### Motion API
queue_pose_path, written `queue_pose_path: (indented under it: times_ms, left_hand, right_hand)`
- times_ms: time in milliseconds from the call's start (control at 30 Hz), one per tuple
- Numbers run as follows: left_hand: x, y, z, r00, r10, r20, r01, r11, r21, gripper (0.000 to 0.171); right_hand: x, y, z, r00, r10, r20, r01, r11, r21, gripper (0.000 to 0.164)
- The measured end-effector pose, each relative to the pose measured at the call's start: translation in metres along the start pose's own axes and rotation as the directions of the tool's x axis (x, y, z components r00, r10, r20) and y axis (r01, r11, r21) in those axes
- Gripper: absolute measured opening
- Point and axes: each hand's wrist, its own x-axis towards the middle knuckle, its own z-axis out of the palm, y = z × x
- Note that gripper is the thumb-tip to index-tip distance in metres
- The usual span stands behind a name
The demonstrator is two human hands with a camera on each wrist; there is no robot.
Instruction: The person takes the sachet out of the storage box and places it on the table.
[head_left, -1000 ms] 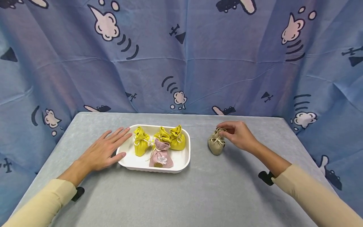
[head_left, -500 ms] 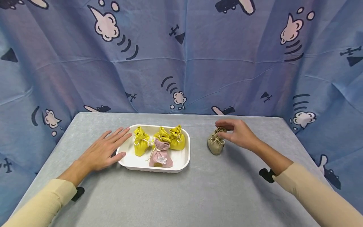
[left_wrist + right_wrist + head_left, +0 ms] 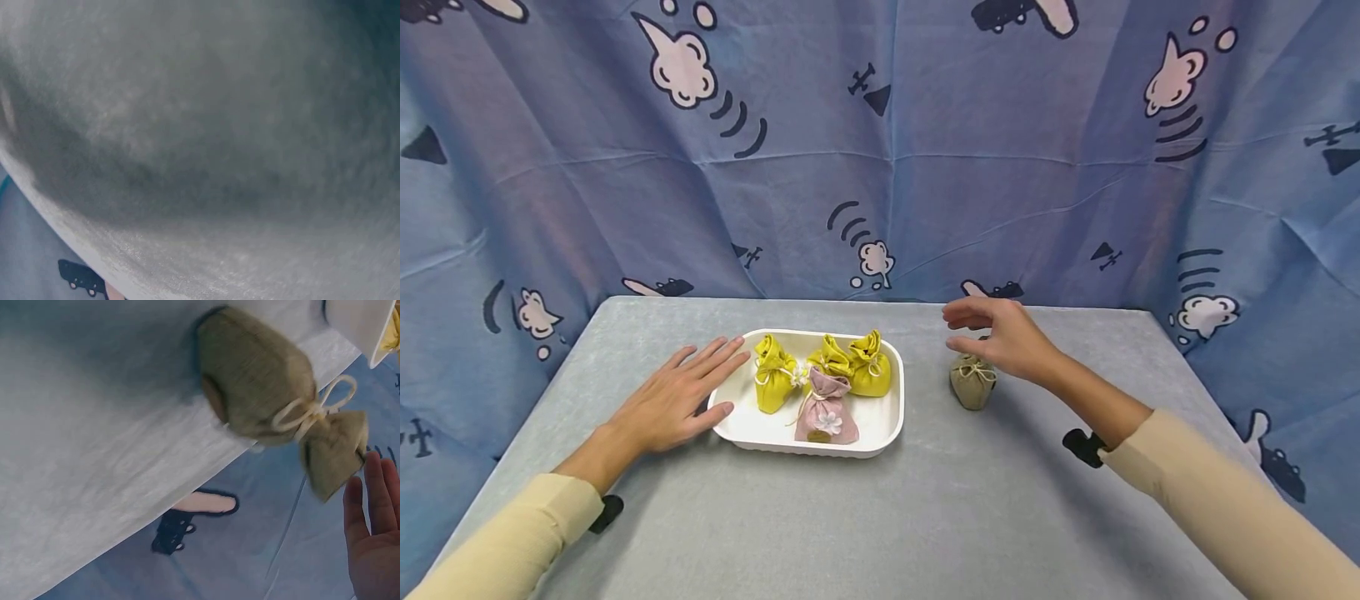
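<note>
An olive-brown drawstring pouch (image 3: 973,385) with a cream bow stands upright on the table. My right hand (image 3: 1003,337) hovers just above and behind its gathered top, fingers extended and thumb apart, holding nothing. In the right wrist view the pouch (image 3: 259,378) shows its bow, and the fingertips are close to its top; whether they touch cannot be told. My left hand (image 3: 673,400) lies flat with spread fingers at the left rim of a white tray (image 3: 883,429). Several yellow pouches (image 3: 772,387) and a pink pouch (image 3: 827,404) with a white flower sit in the tray.
The grey table (image 3: 880,517) ends at a patterned blue curtain (image 3: 925,208) behind. The left wrist view shows mostly grey table surface (image 3: 237,256) in shadow. A strip of table lies between the tray and the olive-brown pouch.
My right hand has let go of the olive-brown pouch's top and risen up and to the left. The pouch stays in place. My left hand has not moved.
</note>
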Motion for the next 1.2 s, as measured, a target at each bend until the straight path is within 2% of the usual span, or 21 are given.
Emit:
queue_pose_path:
  times_ms: [367, 667, 1200]
  left_hand:
    - [0.0, -0.001, 0.001, 1.0, 0.006, -0.012, -0.006, 1.0, -0.012, 0.07]
    - [0.0, 0.0, 0.001, 1.0, -0.011, 0.0, 0.011, 1.0, -0.017, 0.072]
    - [0.0, 0.0, 0.001, 1.0, -0.015, -0.004, 0.015, 1.0, -0.018, 0.073]
  right_hand:
    - [0.02, -0.018, 0.037, 0.997, -0.033, 0.071, 0.025, 0.993, 0.115, 0.047]
    - [0.032, -0.028, 0.063, 0.989, -0.035, 0.144, 0.002, 0.975, 0.224, 0.057]
    - [0.042, -0.035, 0.079, 0.985, -0.009, 0.174, -0.037, 0.965, 0.259, 0.059]
